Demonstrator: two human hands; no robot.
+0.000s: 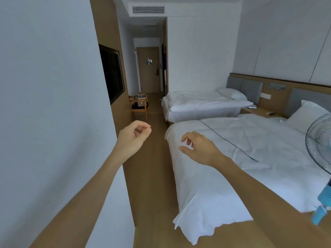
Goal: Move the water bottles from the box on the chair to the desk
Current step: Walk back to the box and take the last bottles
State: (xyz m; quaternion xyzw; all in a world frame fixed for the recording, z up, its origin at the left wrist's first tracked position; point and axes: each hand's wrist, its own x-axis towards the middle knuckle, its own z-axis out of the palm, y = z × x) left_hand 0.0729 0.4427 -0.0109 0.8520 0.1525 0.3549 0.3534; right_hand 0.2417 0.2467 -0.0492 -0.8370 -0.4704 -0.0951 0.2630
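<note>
While both hands hang empty mid-air, the left hand (133, 138) has thumb and fingertips loosely touching and the right hand (198, 149) has fingers loosely spread. One open cardboard box (140, 99) sits on one wooden armchair (138, 107) far down the room by the wall. Bottle tops are barely visible; count unreadable. Expect smooth, possibly slippery, moderately heavy bottles, so grip mid-body. Desk not in view.

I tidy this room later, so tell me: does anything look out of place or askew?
The near bed's cover hangs crooked, one corner drooping toward the floor. A box sits on the chair down the aisle.
</note>
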